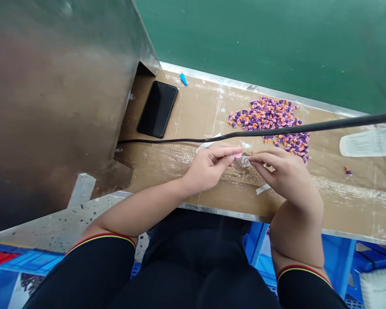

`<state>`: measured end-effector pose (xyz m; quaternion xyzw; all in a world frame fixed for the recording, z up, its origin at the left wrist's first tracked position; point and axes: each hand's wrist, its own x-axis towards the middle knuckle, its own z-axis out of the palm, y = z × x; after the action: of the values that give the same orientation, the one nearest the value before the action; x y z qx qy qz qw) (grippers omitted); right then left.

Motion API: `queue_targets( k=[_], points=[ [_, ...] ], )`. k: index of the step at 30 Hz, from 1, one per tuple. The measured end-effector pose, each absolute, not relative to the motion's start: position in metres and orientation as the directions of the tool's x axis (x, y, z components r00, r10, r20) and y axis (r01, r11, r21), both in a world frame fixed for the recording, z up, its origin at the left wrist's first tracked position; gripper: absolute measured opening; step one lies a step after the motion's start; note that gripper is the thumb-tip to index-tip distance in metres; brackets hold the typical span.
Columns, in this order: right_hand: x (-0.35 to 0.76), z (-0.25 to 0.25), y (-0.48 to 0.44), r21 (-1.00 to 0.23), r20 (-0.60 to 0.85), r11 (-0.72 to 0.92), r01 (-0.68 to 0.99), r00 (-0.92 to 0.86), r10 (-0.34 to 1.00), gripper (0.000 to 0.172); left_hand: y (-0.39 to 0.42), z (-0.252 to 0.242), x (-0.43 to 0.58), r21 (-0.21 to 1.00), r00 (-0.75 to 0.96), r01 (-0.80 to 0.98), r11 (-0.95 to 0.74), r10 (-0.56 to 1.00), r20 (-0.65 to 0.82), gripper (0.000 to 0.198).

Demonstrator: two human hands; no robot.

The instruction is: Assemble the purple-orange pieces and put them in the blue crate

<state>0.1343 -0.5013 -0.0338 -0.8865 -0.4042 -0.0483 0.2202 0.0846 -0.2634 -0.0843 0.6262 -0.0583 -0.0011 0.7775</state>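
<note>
Two bare hands work close together in the head view, above a brown cardboard-covered table [186,116] with a glossy surface. The grip of the left hand [206,168] is narrow and holds a small pink rounded piece [237,155] between thumb and forefinger. The grip of the right hand [284,174] is also narrow, with the fingertips closed on the edge of a small clear rounded piece [244,162]. This clear piece is located between the hands, just beside the pink piece; whether its underside touches the table cannot be determined.

A heap of small purple and orange pieces [270,116] lies beyond the right hand. A single purple and orange piece [348,171] lies apart, farther right, near a translucent white plastic sheet [366,144]. A black cable [186,140] crosses the view between the hands and most of the heap. A black rectangular phone [157,109] lies on the far left of the table, with a small bright-blue tapered piece [183,79] near its upper corner.
</note>
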Motion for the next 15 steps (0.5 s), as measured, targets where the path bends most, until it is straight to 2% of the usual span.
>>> queue_targets(
  k=[9, 15],
  points=[
    [0.1340, -0.0323, -0.4978, -0.360, 0.264, -0.551, 0.753, 0.649, 0.714, 0.013, -0.2686, -0.0816, 0.0852, 0.933, 0.995, 0.075, 0.352, -0.091, -0.046, 0.028],
    [0.1322, -0.0310, -0.4963, -0.381, 0.315, -0.542, 0.749, 0.656, 0.686, 0.011, -0.2679, -0.0808, 0.0885, 0.932, 0.991, 0.121, 0.343, -0.100, -0.092, 0.031]
  ],
)
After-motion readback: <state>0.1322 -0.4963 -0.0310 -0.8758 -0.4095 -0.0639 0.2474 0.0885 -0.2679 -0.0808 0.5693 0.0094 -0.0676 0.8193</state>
